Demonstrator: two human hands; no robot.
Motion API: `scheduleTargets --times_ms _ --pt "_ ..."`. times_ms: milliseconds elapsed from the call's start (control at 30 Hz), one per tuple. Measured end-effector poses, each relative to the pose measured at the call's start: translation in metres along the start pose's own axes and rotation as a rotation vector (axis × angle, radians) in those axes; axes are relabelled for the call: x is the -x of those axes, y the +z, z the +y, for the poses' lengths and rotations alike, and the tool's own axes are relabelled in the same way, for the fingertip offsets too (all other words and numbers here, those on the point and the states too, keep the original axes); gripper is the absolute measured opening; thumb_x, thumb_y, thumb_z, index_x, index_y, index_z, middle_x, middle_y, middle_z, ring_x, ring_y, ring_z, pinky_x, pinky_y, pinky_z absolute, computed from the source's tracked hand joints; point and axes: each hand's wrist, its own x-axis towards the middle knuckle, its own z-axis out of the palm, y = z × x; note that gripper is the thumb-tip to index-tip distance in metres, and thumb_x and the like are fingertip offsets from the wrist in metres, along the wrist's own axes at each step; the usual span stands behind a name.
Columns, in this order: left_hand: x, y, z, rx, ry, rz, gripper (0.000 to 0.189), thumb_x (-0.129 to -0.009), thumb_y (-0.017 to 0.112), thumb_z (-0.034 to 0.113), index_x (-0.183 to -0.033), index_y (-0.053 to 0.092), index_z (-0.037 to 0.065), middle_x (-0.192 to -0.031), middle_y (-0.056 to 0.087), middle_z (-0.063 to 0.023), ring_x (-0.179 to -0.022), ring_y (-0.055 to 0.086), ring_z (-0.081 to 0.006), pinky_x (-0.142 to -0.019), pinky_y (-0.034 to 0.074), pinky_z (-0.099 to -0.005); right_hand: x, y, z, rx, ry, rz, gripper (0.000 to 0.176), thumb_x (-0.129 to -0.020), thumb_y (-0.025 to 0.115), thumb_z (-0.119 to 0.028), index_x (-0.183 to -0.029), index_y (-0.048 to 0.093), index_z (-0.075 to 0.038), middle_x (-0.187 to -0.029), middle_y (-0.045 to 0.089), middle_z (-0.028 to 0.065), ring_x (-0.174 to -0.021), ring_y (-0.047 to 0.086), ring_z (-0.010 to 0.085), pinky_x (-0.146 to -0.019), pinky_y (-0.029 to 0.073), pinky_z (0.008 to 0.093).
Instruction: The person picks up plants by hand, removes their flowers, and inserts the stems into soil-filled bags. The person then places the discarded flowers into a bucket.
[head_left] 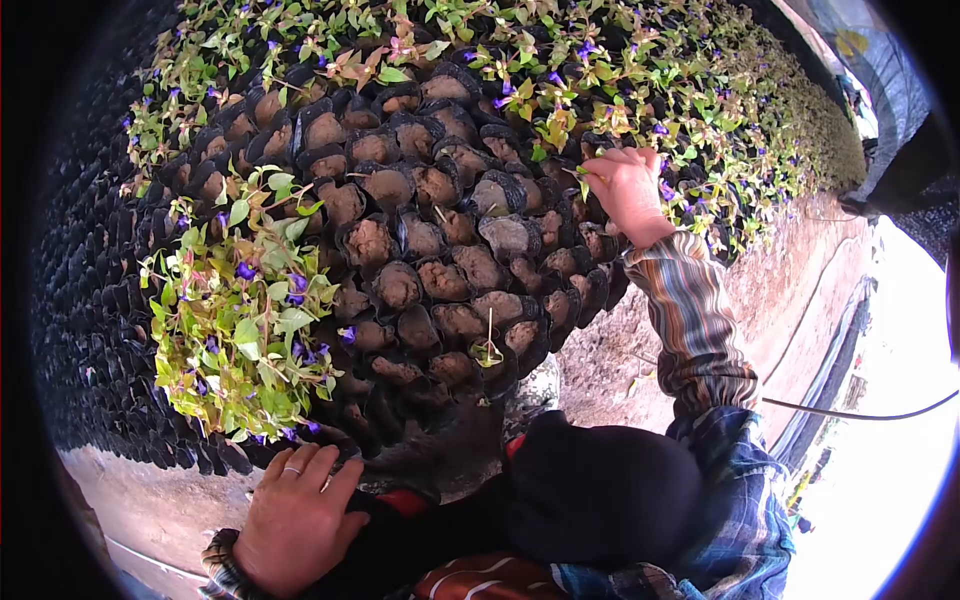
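Observation:
My right hand (630, 190) reaches out to the edge of the standing flower seedlings (600, 95), its fingers pinched together. A small green sprig (583, 186) shows at the fingertips; the rest of it is hidden. My left hand (300, 515), with a ring on one finger, lies palm down by my dark-clothed leg with its fingers stretched out and holds nothing. Just beyond its fingertips is a pile of cut or pulled seedlings (245, 320) with purple flowers. Between the hands are small black pots (440, 280) filled with brown soil.
A lone sprig (487, 352) lies on the nearer pots. More black pots (90, 300) are packed along the left. Bare ground (620, 350) runs along the right, with a thin cable (850, 411) beyond my sleeve. My dark knee (610, 490) is in front.

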Motion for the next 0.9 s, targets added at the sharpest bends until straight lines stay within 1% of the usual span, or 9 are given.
scheduleTargets --times_ms 133,233,400,567,700,767,800,833,900 --pt "0.001 0.004 -0.005 -0.006 -0.034 0.014 0.055 -0.070 0.078 0.024 -0.117 0.058 0.003 -0.117 0.058 -0.0182 -0.112 0.055 -0.0366 -0.098 0.042 -0.0465 -0.020 0.007 -0.003 0.304 -0.150 -0.211 0.007 -0.078 0.067 -0.019 -0.082 0.072 -0.017 -0.081 0.062 0.0019 -0.093 0.057 0.0217 -0.092 0.034 0.0421" --pt "0.001 0.004 -0.006 0.001 -0.047 0.002 0.056 -0.070 0.078 0.024 -0.118 0.058 0.003 -0.118 0.058 -0.0184 -0.113 0.054 -0.0366 -0.098 0.042 -0.0465 -0.033 0.023 -0.002 0.401 -0.171 -0.320 0.006 -0.078 0.065 -0.017 -0.079 0.071 -0.017 -0.082 0.061 0.0024 -0.095 0.058 0.0225 -0.093 0.034 0.0425" --pt "0.000 0.003 -0.006 0.005 -0.050 -0.014 0.055 -0.071 0.078 0.024 -0.118 0.058 0.003 -0.118 0.058 -0.0184 -0.114 0.054 -0.0367 -0.098 0.043 -0.0464 -0.043 0.028 -0.005 0.334 -0.130 -0.287 0.007 -0.078 0.065 -0.016 -0.081 0.070 -0.011 -0.081 0.066 0.0054 -0.093 0.060 0.0245 -0.094 0.034 0.0429" --pt "0.001 0.001 -0.005 0.026 -0.034 -0.013 0.055 -0.072 0.077 0.023 -0.118 0.057 0.003 -0.118 0.057 -0.0179 -0.112 0.054 -0.0366 -0.097 0.043 -0.0464 -0.038 0.037 -0.012 0.370 -0.138 -0.306 0.007 -0.077 0.066 -0.016 -0.082 0.069 -0.012 -0.082 0.065 0.0037 -0.094 0.059 0.0235 -0.092 0.034 0.0421" --pt "0.005 0.000 -0.005 0.032 -0.042 0.001 0.054 -0.073 0.076 0.024 -0.119 0.055 0.004 -0.117 0.056 -0.0176 -0.111 0.054 -0.0366 -0.097 0.043 -0.0461 -0.041 0.025 -0.034 0.425 -0.027 -0.278 0.017 -0.076 0.069 -0.016 -0.093 0.069 -0.012 -0.093 0.064 0.0042 -0.099 0.057 0.0239 -0.093 0.034 0.0432" --pt "0.006 0.002 -0.003 0.028 -0.025 0.020 0.054 -0.074 0.076 0.024 -0.119 0.055 0.004 -0.116 0.055 -0.0174 -0.111 0.054 -0.0366 -0.097 0.043 -0.0460 -0.054 0.000 -0.066 0.243 -0.133 -0.093 0.022 -0.075 0.071 -0.013 -0.096 0.068 -0.011 -0.095 0.063 0.0044 -0.101 0.056 0.0250 -0.095 0.035 0.0440" --pt "0.007 0.004 -0.003 0.044 -0.018 0.027 0.053 -0.074 0.075 0.025 -0.119 0.054 0.004 -0.115 0.055 -0.0177 -0.111 0.054 -0.0365 -0.096 0.043 -0.0462 -0.063 -0.005 -0.080 -0.007 -0.208 -0.022 0.019 -0.076 0.071 -0.012 -0.094 0.068 -0.011 -0.092 0.062 0.0032 -0.099 0.056 0.0248 -0.096 0.034 0.0436" --pt "0.009 0.005 -0.003 0.041 -0.020 0.027 0.053 -0.074 0.075 0.025 -0.118 0.054 0.004 -0.115 0.055 -0.0177 -0.111 0.054 -0.0363 -0.095 0.044 -0.0463 -0.074 -0.010 -0.098 -0.206 -0.285 0.024 0.013 -0.078 0.070 -0.012 -0.091 0.068 -0.010 -0.088 0.061 0.0030 -0.095 0.057 0.0249 -0.091 0.040 0.0398" --pt "0.008 0.008 -0.002 0.046 -0.004 0.029 0.052 -0.075 0.074 0.024 -0.118 0.054 0.004 -0.114 0.055 -0.0178 -0.110 0.054 -0.0361 -0.095 0.044 -0.0466 -0.103 -0.014 -0.135 -0.485 -0.471 0.014 0.009 -0.080 0.069 -0.013 -0.088 0.069 -0.009 -0.086 0.061 0.0031 -0.090 0.058 0.0249 -0.083 0.044 0.0382"
